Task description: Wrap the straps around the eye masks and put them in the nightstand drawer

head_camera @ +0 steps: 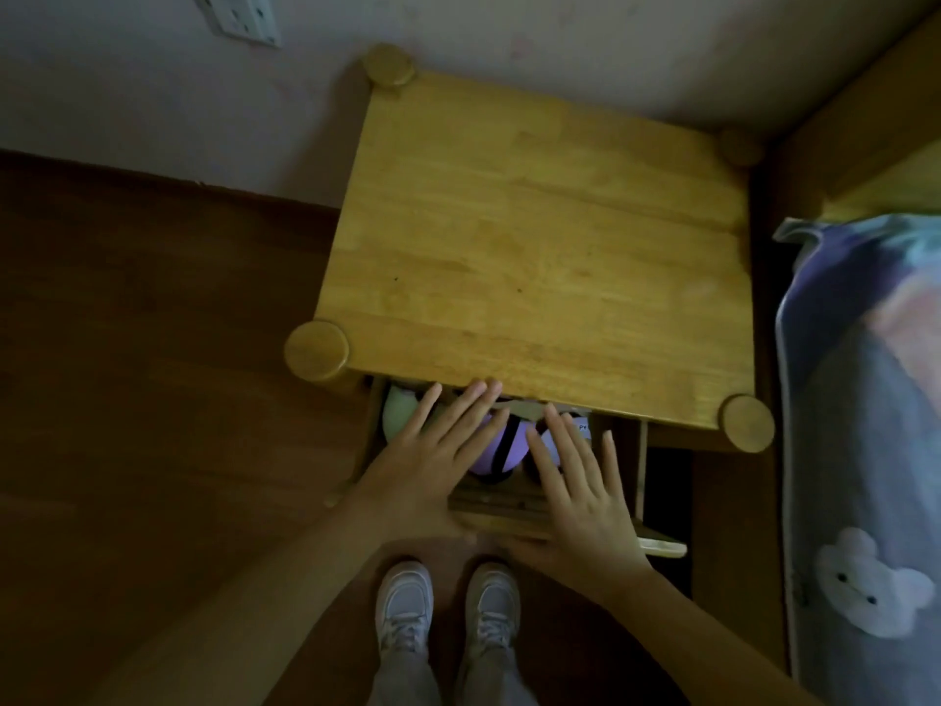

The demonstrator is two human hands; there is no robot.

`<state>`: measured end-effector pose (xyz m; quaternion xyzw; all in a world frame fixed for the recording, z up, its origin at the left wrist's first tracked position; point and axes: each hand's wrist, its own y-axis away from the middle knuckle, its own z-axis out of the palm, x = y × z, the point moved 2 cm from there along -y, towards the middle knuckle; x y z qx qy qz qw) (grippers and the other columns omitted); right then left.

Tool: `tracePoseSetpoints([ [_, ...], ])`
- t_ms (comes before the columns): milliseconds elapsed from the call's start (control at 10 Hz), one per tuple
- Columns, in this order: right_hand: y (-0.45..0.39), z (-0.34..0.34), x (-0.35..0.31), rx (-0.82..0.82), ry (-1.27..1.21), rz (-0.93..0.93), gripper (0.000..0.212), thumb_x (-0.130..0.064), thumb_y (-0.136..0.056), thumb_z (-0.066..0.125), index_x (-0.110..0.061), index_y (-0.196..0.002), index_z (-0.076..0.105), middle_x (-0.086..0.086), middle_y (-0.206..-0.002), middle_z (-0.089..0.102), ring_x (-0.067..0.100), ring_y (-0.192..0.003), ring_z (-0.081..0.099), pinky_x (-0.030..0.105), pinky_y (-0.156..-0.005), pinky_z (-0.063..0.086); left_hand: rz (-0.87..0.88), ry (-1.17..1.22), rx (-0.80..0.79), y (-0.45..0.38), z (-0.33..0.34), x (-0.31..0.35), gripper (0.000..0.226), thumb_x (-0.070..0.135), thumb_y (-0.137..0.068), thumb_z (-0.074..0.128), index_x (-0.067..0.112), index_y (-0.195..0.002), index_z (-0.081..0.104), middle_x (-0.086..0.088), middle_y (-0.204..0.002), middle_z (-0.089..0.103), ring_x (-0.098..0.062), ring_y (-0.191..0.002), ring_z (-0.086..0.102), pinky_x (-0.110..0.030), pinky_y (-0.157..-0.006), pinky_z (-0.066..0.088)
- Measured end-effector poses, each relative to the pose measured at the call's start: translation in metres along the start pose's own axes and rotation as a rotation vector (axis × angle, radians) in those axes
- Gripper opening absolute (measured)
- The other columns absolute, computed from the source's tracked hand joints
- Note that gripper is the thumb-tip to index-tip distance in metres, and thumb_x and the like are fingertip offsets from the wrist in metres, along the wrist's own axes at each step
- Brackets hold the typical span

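Observation:
The wooden nightstand (pixel 540 247) stands against the wall with its drawer (pixel 501 507) pulled partly out below the front edge. Inside the drawer lie a purple eye mask (pixel 501 453) with a black strap wound around it and a pale green eye mask (pixel 399 412) at the left. My left hand (pixel 430 466) is flat over the drawer's left half, fingers spread above the masks. Over the right half my right hand (pixel 580 494) is also flat with its fingers apart, part-covering another purple piece. Neither hand grips anything.
A bed (pixel 865 450) with a blue blanket printed with a white bear runs along the right, close to the nightstand. Dark wooden floor (pixel 153 400) lies to the left. My two feet in pale shoes (pixel 448 614) are right below the drawer. A wall socket (pixel 242 15) is at top left.

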<state>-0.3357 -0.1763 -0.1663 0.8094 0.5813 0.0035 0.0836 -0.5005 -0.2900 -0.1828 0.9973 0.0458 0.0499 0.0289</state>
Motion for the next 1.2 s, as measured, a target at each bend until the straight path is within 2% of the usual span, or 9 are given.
tracePoseSetpoints([
  [200, -0.015, 0.001, 0.011, -0.051, 0.154, 0.034, 0.12, -0.08, -0.062, 0.061, -0.012, -0.151, 0.017, 0.015, -0.159, 0.014, 0.034, -0.146, 0.015, 0.066, -0.11, 0.022, 0.013, -0.124, 0.096, 0.001, -0.008, 0.008, 0.094, 0.068, -0.079, 0.046, 0.009, -0.149, 0.023, -0.015, -0.155, 0.025, -0.028, -0.143, 0.025, -0.048, -0.112, 0.027],
  [300, -0.021, -0.003, 0.014, 0.039, 0.193, 0.047, 0.111, -0.068, -0.067, 0.067, -0.01, -0.15, 0.021, 0.009, -0.158, 0.021, 0.028, -0.145, 0.023, 0.064, -0.11, 0.024, 0.026, -0.126, 0.169, -0.007, -0.018, 0.003, 0.094, 0.07, -0.076, 0.047, 0.006, -0.144, 0.036, -0.011, -0.147, 0.043, -0.023, -0.134, 0.044, -0.038, -0.107, 0.037],
  [400, -0.031, -0.005, 0.016, 0.165, 0.179, 0.055, 0.1, -0.055, -0.066, 0.075, -0.01, -0.145, 0.036, 0.008, -0.149, 0.042, 0.027, -0.135, 0.044, 0.062, -0.106, 0.033, 0.048, -0.15, 0.191, -0.023, -0.023, -0.002, 0.102, 0.061, -0.061, 0.072, 0.004, -0.14, 0.042, -0.006, -0.129, 0.06, -0.02, -0.114, 0.059, -0.033, -0.092, 0.047],
  [500, -0.042, -0.005, 0.016, 0.259, 0.177, 0.045, 0.082, -0.043, -0.069, 0.077, -0.011, -0.138, 0.047, 0.009, -0.132, 0.058, 0.03, -0.115, 0.058, 0.057, -0.1, 0.042, 0.081, -0.212, 0.221, -0.036, -0.027, -0.009, 0.099, 0.06, -0.055, 0.078, 0.007, -0.134, 0.052, -0.001, -0.109, 0.064, -0.017, -0.093, 0.061, -0.032, -0.085, 0.049],
  [700, -0.065, -0.008, 0.02, 0.507, 0.206, 0.029, 0.012, -0.018, -0.087, 0.064, -0.013, -0.099, 0.062, 0.008, -0.085, 0.064, 0.03, -0.073, 0.061, 0.051, -0.088, 0.051, 0.131, -0.213, 0.419, -0.056, -0.027, -0.014, 0.022, 0.018, -0.084, 0.053, 0.02, -0.097, 0.071, 0.004, -0.084, 0.066, -0.014, -0.077, 0.065, -0.035, -0.082, 0.056],
  [800, -0.075, -0.009, 0.023, 0.555, 0.213, 0.011, 0.009, -0.016, -0.091, 0.059, -0.011, -0.084, 0.055, 0.009, -0.074, 0.058, 0.029, -0.066, 0.059, 0.049, -0.085, 0.053, 0.158, -0.244, 0.519, -0.063, -0.024, -0.013, 0.019, 0.014, -0.09, 0.054, 0.021, -0.079, 0.067, 0.004, -0.077, 0.064, -0.013, -0.069, 0.063, -0.032, -0.075, 0.056],
  [1000, -0.083, -0.011, 0.022, 0.519, 0.227, 0.017, 0.015, -0.014, -0.096, 0.044, -0.012, -0.082, 0.046, 0.007, -0.072, 0.058, 0.025, -0.065, 0.061, 0.049, -0.085, 0.054, 0.191, -0.271, 0.516, -0.071, -0.018, -0.015, 0.013, 0.017, -0.086, 0.061, 0.022, -0.075, 0.065, 0.005, -0.074, 0.062, -0.013, -0.065, 0.061, -0.032, -0.069, 0.056],
  [1100, -0.084, -0.023, 0.022, 0.301, 0.177, 0.081, 0.016, -0.017, -0.078, 0.072, -0.011, -0.083, 0.058, 0.008, -0.084, 0.062, 0.025, -0.075, 0.066, 0.048, -0.086, 0.054, 0.176, -0.195, 0.362, -0.072, -0.028, -0.016, 0.006, 0.017, -0.086, 0.059, 0.019, -0.081, 0.062, 0.002, -0.081, 0.062, -0.016, -0.07, 0.062, -0.032, -0.068, 0.054],
  [1200, -0.083, -0.049, 0.019, 0.153, 0.018, 0.06, 0.026, -0.029, -0.077, 0.073, -0.011, -0.093, 0.063, 0.009, -0.098, 0.065, 0.027, -0.088, 0.066, 0.044, -0.084, 0.054, 0.107, -0.113, 0.224, -0.074, -0.055, -0.023, 0.026, 0.035, -0.08, 0.067, 0.016, -0.097, 0.064, -0.002, -0.102, 0.064, -0.019, -0.094, 0.062, -0.036, -0.083, 0.049],
])
